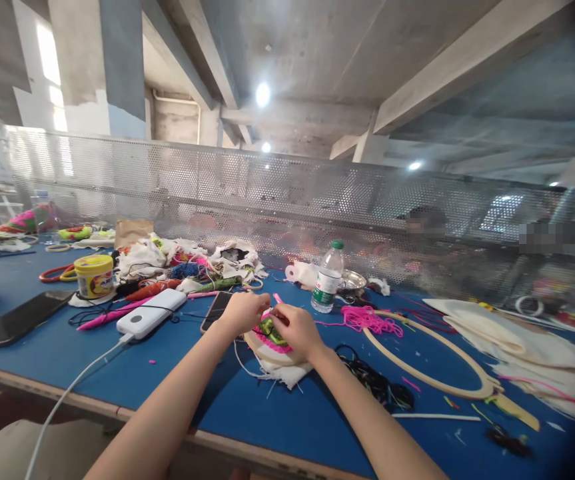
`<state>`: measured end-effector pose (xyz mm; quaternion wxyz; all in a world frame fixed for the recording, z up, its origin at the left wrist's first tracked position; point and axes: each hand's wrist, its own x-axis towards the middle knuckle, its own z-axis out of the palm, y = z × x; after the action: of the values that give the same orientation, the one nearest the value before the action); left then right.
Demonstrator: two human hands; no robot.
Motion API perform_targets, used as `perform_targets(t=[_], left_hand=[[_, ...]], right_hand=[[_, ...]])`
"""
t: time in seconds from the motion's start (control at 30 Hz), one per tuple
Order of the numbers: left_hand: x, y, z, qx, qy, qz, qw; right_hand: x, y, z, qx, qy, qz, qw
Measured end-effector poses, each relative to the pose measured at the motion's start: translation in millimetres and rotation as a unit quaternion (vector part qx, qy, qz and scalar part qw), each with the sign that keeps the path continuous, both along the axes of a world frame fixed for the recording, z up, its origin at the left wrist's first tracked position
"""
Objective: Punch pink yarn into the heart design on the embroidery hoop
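Both hands (272, 320) clasp the embroidery hoop (273, 341) between them.

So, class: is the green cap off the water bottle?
No: the water bottle stands upright on the blue table with its green cap on top.

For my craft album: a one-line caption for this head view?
Both hands, left hand and right hand, work a small embroidery hoop on a cluttered blue table.

The table (267, 413) is blue. On it, the small hoop (272, 343) carries pink and green stitching on white cloth. Right of that hoop lie loose pink yarn (367, 320) and a green-capped clear bottle (328, 279).
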<state>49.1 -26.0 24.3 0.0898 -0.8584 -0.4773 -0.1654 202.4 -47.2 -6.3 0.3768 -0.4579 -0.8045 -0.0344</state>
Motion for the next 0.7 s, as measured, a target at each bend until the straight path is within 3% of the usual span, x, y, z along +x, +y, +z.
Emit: perform_targets(t=[0.23, 0.7], left_hand=[[-1, 1, -0.9, -0.010, -0.012, -0.017, 1.000], [2, 5, -7.4, -0.001, -0.005, -0.028, 1.000]], right_hand=[[0, 3, 0.7, 0.105, 0.030, 0.004, 0.994], [-4, 10, -5.4, 0.088, -0.013, 0.005, 0.996]])
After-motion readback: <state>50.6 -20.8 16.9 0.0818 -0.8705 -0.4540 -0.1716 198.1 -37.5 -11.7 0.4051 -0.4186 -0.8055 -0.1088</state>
